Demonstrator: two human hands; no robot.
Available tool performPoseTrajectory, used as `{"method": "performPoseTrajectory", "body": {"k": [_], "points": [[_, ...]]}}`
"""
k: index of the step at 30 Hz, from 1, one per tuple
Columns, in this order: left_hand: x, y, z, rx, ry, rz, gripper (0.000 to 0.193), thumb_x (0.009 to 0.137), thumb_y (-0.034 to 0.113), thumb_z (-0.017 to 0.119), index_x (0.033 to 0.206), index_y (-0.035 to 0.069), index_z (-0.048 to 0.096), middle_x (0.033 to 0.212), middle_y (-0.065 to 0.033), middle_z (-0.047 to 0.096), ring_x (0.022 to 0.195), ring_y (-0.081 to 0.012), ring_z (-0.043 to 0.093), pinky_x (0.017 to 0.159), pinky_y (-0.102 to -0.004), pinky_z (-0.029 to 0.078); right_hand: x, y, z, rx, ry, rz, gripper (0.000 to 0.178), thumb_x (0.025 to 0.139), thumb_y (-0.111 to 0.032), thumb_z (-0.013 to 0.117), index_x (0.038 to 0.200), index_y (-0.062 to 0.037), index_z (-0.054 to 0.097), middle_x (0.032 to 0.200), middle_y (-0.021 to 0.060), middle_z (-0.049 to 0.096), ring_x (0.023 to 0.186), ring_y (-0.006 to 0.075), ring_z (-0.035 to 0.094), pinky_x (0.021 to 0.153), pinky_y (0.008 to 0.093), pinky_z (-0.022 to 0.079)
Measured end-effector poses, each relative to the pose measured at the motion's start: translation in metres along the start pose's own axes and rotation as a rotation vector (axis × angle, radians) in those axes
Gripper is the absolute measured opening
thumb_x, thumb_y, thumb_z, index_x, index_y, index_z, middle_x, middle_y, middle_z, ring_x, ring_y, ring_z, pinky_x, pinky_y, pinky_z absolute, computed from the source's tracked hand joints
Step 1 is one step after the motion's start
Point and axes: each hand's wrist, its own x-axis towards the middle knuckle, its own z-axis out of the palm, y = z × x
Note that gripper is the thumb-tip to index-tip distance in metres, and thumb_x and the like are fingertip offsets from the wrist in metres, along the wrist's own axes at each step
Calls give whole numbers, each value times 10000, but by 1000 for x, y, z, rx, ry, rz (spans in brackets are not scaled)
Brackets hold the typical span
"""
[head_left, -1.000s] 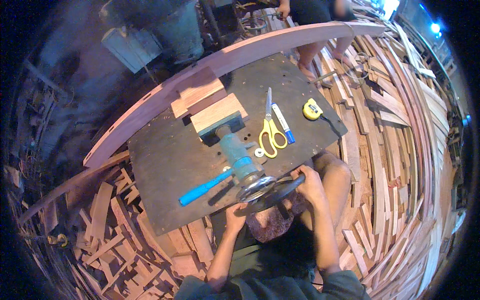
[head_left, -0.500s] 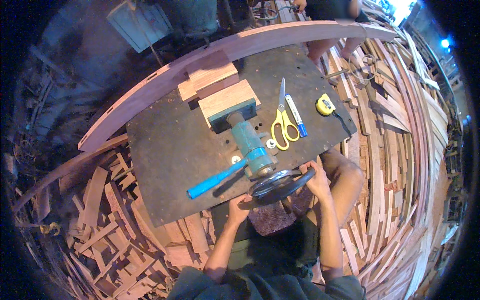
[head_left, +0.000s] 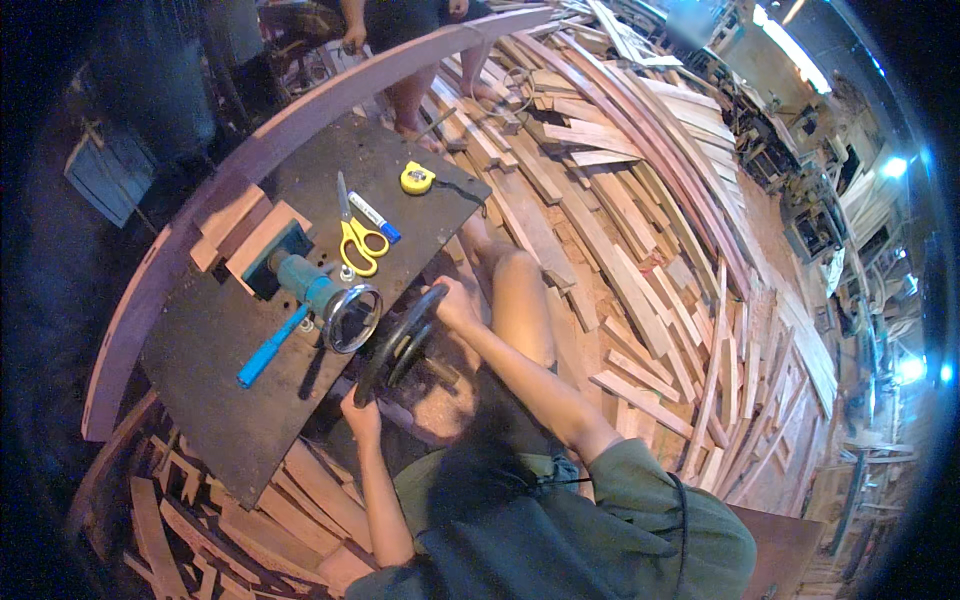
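Both hands hold the rim of a black handwheel (head_left: 378, 372), which stands at the near edge of the dark worktable (head_left: 205, 400). My left hand (head_left: 362, 412) is closed round its lower part, and my right hand (head_left: 459, 305) grips its upper right. Beyond it sits a smaller chrome handwheel (head_left: 376, 322) on the teal screw clamp (head_left: 302, 280), with a blue lever (head_left: 270, 352) sticking out to the left. The clamp's pad presses against a wooden block (head_left: 268, 243). Behind that, another wood block (head_left: 226, 222) lies against a long beam (head_left: 270, 135), which looks curved in this view.
Yellow-handled scissors (head_left: 362, 246), a white-and-blue marker (head_left: 372, 216) and a yellow tape measure (head_left: 416, 179) lie on the table. Stacked wood strips (head_left: 620, 250) cover the floor to the right, with offcuts (head_left: 160, 530) at lower left. Another person (head_left: 405, 25) is beyond the beam.
My view has swung to the right, so table and clamp now appear further left. Both hands stay on the black handwheel, which now shows apart from the chrome one.
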Motion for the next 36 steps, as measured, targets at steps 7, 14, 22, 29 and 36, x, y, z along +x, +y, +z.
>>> {"method": "performPoseTrajectory", "body": {"k": [7, 14, 22, 29, 36], "points": [[-14, 18, -3, 112, 102, -250, 457, 635, -64, 591, 1083, -17, 667, 1096, -162, 649, 1057, -250, 601, 965, -340, 431, 17, 14, -13, -140, -244, -253, 332, 838, -322, 677, 716, -15, 641, 618, 127, 578, 608, 205, 553, 616, 367, 440], [-11, 5, -17, -36, 115, -24, 383, 932, 295, 610, 714, -19, 621, 588, -5, 492, 601, -97, 445, 559, -316, 407, 5, 31, 29, 303, -219, -110, 270, 758, -134, 753, 604, -43, 552, 550, -13, 460, 556, 86, 442, 530, 287, 370], [-12, 1, -3, 76, 124, -1, 203, 888, 189, 646, 867, 0, 717, 775, -93, 701, 719, -163, 638, 692, -309, 480, 14, 83, 33, 433, -204, -50, 252, 700, -126, 734, 665, -62, 493, 613, -17, 445, 609, 86, 424, 565, 262, 361], [-11, 12, 0, -12, 147, 54, 429, 968, 316, 555, 698, -17, 563, 590, 24, 462, 589, -83, 417, 525, -303, 359, 4, 30, 15, 224, -154, -120, 285, 732, -132, 743, 645, -74, 478, 606, -35, 437, 586, 80, 398, 536, 258, 343], [-8, -3, 6, -47, 110, -50, 392, 958, 285, 570, 717, -23, 591, 585, 12, 485, 587, -80, 438, 519, -314, 366, 12, 32, 15, 317, -173, -176, 339, 719, -116, 762, 607, -85, 443, 591, -43, 408, 579, 75, 374, 522, 257, 332]]}}
